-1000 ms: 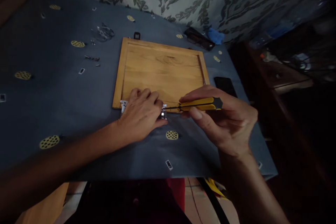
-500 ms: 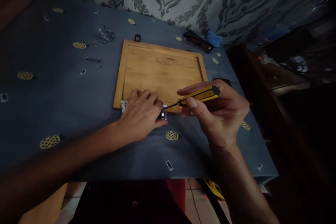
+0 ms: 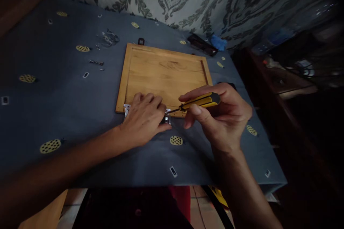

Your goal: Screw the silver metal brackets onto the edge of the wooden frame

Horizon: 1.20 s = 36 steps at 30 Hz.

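A framed wooden panel [image 3: 161, 68] lies flat on the table. At its near edge, my left hand [image 3: 143, 116] is curled over a silver metal fitting [image 3: 168, 118], pressing it against the wood. Most of the fitting is hidden under the palm; one end shows at the left of the hand and another, with a dark part, by the thumb. My right hand [image 3: 223, 118] grips a yellow and black screwdriver [image 3: 201, 101] between thumb and fingers. The screwdriver's thin shaft slants down left, its tip at the fitting's right end; whether it sits in a screw is too small to tell.
A blue patterned cloth covers the table [image 3: 80, 103]. To the left lie several screws [image 3: 96, 62] and a tangle of clear, shiny material [image 3: 109, 38]. A dark flat loop [image 3: 141, 41], dark glasses [image 3: 202, 44] and a blue crumpled cloth [image 3: 219, 42] lie toward the patterned wall.
The screwdriver and my right hand have shifted slightly left and down, the handle's end dipping a little. My left hand stays in place on the fitting. The whole view has tilted slightly.
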Tool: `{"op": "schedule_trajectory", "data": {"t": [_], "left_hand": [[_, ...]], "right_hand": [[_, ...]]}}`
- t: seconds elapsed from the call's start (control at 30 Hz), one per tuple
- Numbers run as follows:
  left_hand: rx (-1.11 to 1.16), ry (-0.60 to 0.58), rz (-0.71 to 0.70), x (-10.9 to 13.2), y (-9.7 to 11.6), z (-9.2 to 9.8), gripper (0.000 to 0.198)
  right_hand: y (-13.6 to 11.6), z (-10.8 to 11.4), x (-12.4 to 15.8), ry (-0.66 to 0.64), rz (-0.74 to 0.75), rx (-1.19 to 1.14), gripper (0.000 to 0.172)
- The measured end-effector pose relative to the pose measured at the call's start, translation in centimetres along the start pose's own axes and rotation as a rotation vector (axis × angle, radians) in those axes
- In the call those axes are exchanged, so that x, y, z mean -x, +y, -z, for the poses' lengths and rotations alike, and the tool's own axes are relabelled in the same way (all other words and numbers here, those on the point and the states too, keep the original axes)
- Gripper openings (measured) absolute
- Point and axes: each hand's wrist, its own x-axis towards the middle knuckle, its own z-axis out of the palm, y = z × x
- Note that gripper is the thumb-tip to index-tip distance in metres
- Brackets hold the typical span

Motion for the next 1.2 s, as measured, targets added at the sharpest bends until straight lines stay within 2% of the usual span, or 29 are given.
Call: {"op": "schedule_trajectory", "data": {"t": [0.17,0.33,0.5,0.57,0.93,1.2], "left_hand": [[-0.002,0.023,0.001,0.0,0.0,-0.1,0.043],[0.007,-0.003,0.009,0.0,0.0,0.0,0.043],[0.002,-0.009,0.012,0.0,0.0,0.0,0.043],[0.001,0.001,0.007,-0.1,0.0,-0.1,0.043],[-0.005,-0.022,0.018,-0.1,0.0,0.1,0.043],[-0.026,0.085,-0.01,0.1,-0.1,-0.6,0.04]], "right_hand": [[0.1,-0.2,0.1,-0.025,0.003,-0.038,0.019],[0.6,0.1,0.5,-0.038,0.028,0.011,0.025],[1.1,0.0,0.7,0.174,0.106,0.022,0.014],[1.2,0.1,0.7,0.211,0.118,0.01,0.013],[1.4,0.0,1.0,0.201,0.1,0.056,0.015],[1.6,0.3,1.2,0.162,0.079,0.047,0.016]]}}
